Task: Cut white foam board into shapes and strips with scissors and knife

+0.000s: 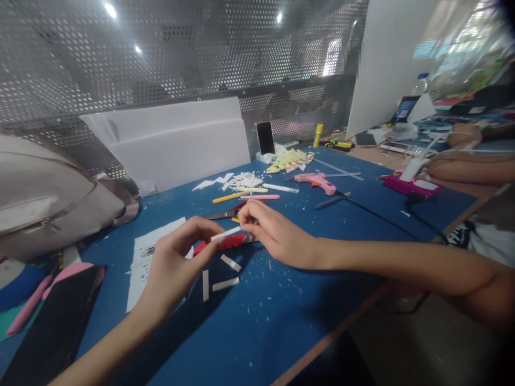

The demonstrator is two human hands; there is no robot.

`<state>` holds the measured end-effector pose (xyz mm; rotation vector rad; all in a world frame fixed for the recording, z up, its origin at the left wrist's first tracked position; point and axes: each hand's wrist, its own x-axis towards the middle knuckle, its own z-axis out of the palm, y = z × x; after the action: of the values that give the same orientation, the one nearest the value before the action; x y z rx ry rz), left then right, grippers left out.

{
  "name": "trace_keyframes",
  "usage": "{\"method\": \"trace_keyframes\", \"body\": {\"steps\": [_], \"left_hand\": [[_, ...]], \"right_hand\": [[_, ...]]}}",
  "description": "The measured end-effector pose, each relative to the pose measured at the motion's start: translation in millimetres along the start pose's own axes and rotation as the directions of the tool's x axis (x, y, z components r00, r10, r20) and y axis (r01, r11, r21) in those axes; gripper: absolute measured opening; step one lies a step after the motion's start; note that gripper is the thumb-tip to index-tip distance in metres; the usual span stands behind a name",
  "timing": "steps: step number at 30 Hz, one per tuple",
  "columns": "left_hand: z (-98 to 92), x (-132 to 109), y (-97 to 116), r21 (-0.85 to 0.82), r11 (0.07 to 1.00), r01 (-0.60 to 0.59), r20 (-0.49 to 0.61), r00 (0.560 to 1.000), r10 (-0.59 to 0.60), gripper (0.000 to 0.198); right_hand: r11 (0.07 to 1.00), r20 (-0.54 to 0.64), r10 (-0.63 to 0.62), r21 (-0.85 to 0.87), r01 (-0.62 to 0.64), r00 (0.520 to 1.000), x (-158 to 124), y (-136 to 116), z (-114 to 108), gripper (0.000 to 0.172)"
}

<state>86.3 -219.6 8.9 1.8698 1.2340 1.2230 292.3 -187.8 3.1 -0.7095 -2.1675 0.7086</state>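
A thin white strip (226, 234) stretches between my two hands above the blue table. My left hand (177, 254) pinches its left end between thumb and fingers. At the right end, my right hand (276, 234) is closed with the fingertips pressed together on the strip. Beneath the strip lies a red item (227, 243), partly hidden, whose kind I cannot make out. Scissors (222, 215) rest just behind, partly covered by my right hand. Several short white strips (226, 284) are scattered on the table in front of my hands.
Behind my hands lie several coloured pens (259, 197), a heap of white scraps (245, 180) and a pink glue gun (316, 182) with its cable trailing right. A phone (265, 138) leans upright at the back. A bag (52, 193) stands left; another person's arm (466, 166) rests right.
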Motion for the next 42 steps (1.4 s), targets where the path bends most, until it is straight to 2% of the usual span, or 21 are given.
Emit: {"method": "trace_keyframes", "body": {"steps": [3, 7, 9, 11, 14, 18, 22, 26, 33, 42], "left_hand": [[-2.0, -2.4, 2.0, 0.014, 0.991, -0.136, -0.032, 0.990, 0.136, 0.005], [-1.3, -7.1, 3.8, -0.019, 0.984, -0.174, -0.053, 0.983, 0.173, 0.012], [-0.3, -8.7, 3.9, -0.085, 0.988, -0.130, -0.053, 0.991, 0.126, 0.010], [1.0, -9.3, 3.0, -0.216, 0.976, -0.031, -0.027, 0.999, 0.026, 0.010], [2.7, -8.6, 0.2, -0.422, 0.898, 0.123, 0.041, 0.992, -0.116, 0.018], [4.0, -9.0, -2.0, -0.573, 0.791, 0.214, 0.130, 0.977, -0.169, 0.035], [6.1, -12.8, -0.7, -0.581, 0.753, 0.309, 0.214, 0.951, -0.225, 0.042], [8.4, -14.7, -3.2, -0.571, 0.743, 0.349, 0.259, 0.935, -0.241, 0.049], [7.7, -14.1, -12.0, -0.573, 0.733, 0.368, 0.327, 0.922, -0.208, 0.048], [9.2, -16.2, -6.1, -0.559, 0.722, 0.408, 0.335, 0.907, -0.254, 0.050]], "right_hand": [[0.996, 0.031, 0.050, 0.068, -0.052, 0.998, 0.2, -1.6, -1.1, 0.013], [0.976, 0.128, 0.133, 0.153, -0.152, 0.983, -1.4, -2.5, -0.5, 0.012], [0.963, 0.180, 0.156, 0.193, -0.190, 0.971, -2.1, -3.2, 0.7, 0.013], [0.949, 0.231, 0.174, 0.220, -0.225, 0.957, -2.5, -3.8, 2.4, 0.013], [0.951, 0.278, 0.200, 0.178, -0.255, 0.940, -2.3, -2.9, 5.1, 0.012], [0.967, 0.239, 0.190, 0.124, -0.224, 0.952, 0.8, -0.7, 3.5, 0.011], [0.985, 0.125, 0.057, 0.155, -0.076, 0.991, 5.3, -7.8, -6.3, 0.010], [0.994, 0.115, -0.046, 0.105, 0.034, 0.992, 7.4, -17.5, -12.4, 0.009], [0.993, 0.121, -0.019, 0.117, 0.005, 0.993, 7.8, -13.8, -8.5, 0.009], [0.986, 0.159, -0.010, 0.168, -0.018, 0.987, 9.0, -12.9, -11.1, 0.006]]}}
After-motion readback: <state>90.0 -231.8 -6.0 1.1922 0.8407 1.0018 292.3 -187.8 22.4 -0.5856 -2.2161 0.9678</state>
